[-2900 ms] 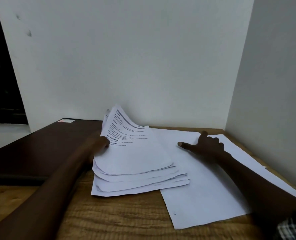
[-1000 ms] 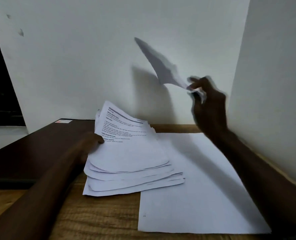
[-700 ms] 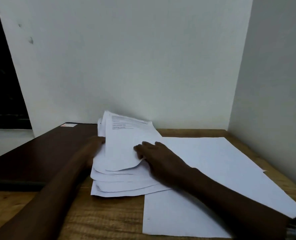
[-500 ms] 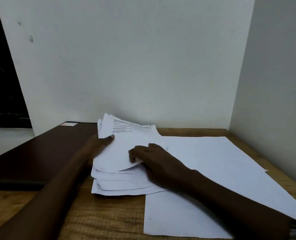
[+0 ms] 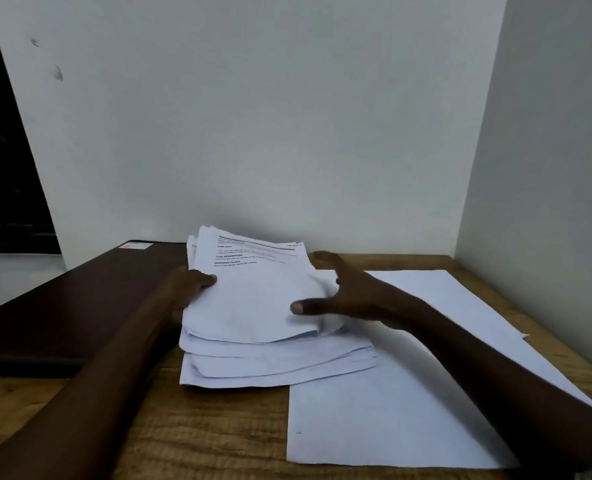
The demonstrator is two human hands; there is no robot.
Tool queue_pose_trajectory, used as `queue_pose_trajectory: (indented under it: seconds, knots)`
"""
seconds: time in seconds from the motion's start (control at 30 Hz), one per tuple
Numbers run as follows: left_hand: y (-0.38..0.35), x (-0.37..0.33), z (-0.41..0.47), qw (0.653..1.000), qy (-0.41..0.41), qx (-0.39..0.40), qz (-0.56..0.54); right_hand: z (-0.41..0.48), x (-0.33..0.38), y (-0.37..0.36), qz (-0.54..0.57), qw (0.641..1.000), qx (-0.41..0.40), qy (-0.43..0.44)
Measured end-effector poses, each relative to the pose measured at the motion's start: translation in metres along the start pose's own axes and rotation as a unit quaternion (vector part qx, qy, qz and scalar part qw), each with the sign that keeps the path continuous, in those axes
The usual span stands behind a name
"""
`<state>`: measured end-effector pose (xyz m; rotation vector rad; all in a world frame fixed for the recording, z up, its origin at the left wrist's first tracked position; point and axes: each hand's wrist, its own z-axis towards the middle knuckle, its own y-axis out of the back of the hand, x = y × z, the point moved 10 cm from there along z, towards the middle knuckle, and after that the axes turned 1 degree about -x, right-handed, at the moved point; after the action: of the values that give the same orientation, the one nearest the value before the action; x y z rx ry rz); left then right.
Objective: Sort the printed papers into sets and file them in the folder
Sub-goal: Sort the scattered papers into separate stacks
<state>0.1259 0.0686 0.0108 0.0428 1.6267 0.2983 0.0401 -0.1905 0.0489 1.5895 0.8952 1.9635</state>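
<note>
Bare, grainy wooden table (image 5: 197,441) lies nearest, open between the 2 forearms. To the right, flat blank sheets (image 5: 374,420) overlap; the right forearm hides their near right corner. The stack of printed papers (image 5: 253,362) sits mid-table, its right edge lapping the blank sheets, its lower leaves fanned and curled. The left hand (image 5: 190,284) grips the upper leaves at the left edge, thumb on top. The right hand (image 5: 356,296) is spread, fingers straight, thumb pressing the top page, whose print is too small to read. A smooth dark brown slab (image 5: 79,306) lies left, reaching the pale back wall (image 5: 287,133).
</note>
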Motion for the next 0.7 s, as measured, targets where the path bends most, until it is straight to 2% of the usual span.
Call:
queue_pose_trajectory:
  seconds: [0.03, 0.1, 0.17, 0.3, 0.37, 0.47, 0.6, 0.7]
  knots:
    - [0.001, 0.000, -0.002, 1.000, 0.004, 0.001, 0.004, -0.001, -0.006, 0.007, 0.039, 0.999, 0.005, -0.019]
    - [0.000, 0.002, -0.002, 1.000, 0.015, 0.004, 0.003, -0.003, -0.021, 0.010, 0.048, 0.997, 0.030, -0.043]
    - [-0.002, 0.003, -0.003, 1.000, 0.022, 0.009, 0.005, -0.005, -0.026, 0.006, -0.006, 0.998, 0.044, -0.045]
    - [0.001, 0.002, -0.002, 1.000, 0.015, -0.001, 0.019, -0.005, -0.012, -0.013, -0.095, 0.994, 0.053, 0.007]
    - [-0.002, 0.002, -0.003, 1.000, 0.008, 0.001, 0.011, -0.004, 0.003, -0.012, -0.119, 0.991, 0.023, 0.058]
    - [-0.008, -0.002, -0.013, 1.000, -0.005, 0.004, 0.006, -0.004, 0.021, 0.020, -0.108, 0.986, -0.074, 0.105]
    - [-0.007, -0.006, -0.016, 1.000, -0.012, -0.006, -0.009, -0.004, -0.002, 0.059, -0.131, 0.986, -0.094, 0.031]
    - [-0.007, -0.009, -0.015, 1.000, -0.022, -0.006, -0.009, -0.004, -0.033, 0.078, -0.067, 0.991, -0.116, -0.023]
